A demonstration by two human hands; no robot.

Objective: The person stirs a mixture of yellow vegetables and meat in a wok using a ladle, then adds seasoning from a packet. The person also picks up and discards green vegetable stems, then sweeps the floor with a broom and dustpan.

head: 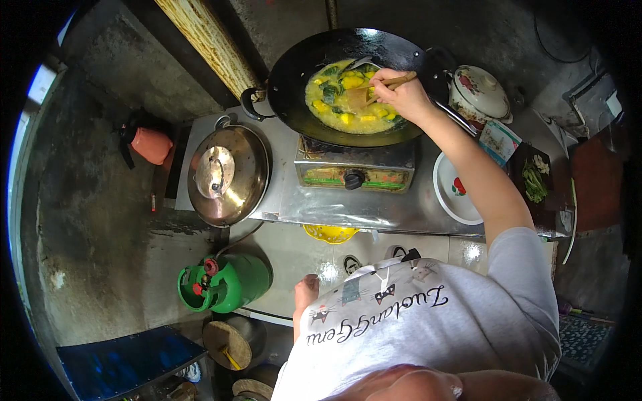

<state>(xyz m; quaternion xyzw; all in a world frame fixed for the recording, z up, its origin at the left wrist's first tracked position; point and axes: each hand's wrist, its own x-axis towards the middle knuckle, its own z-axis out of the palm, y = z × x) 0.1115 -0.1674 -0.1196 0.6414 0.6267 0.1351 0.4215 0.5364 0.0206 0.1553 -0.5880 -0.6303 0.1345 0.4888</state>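
Note:
My right hand (401, 95) grips a pair of wooden chopsticks (405, 78) over a large black wok (286, 95). Their tips reach toward a flat tan piece (357, 97) in the broth; whether they pinch it is unclear. Yellow pumpkin-like chunks (352, 81) and dark green leaves (328, 91) sit in the yellowish liquid. A metal utensil's head (362, 62) rests at the far side of the food. Beneath the wok stands a gas stove (353, 170) with a black knob. Low beside my body, my left hand (307, 291) has curled fingers, and its palm is hidden.
A domed metal lid (228, 175) lies left on the steel counter (321, 205). To the right are a white enamel basin (444, 185), a lidded floral pot (479, 92), a printed packet (499, 142) and green vegetables (534, 183). A green gas cylinder (246, 280) stands on the floor.

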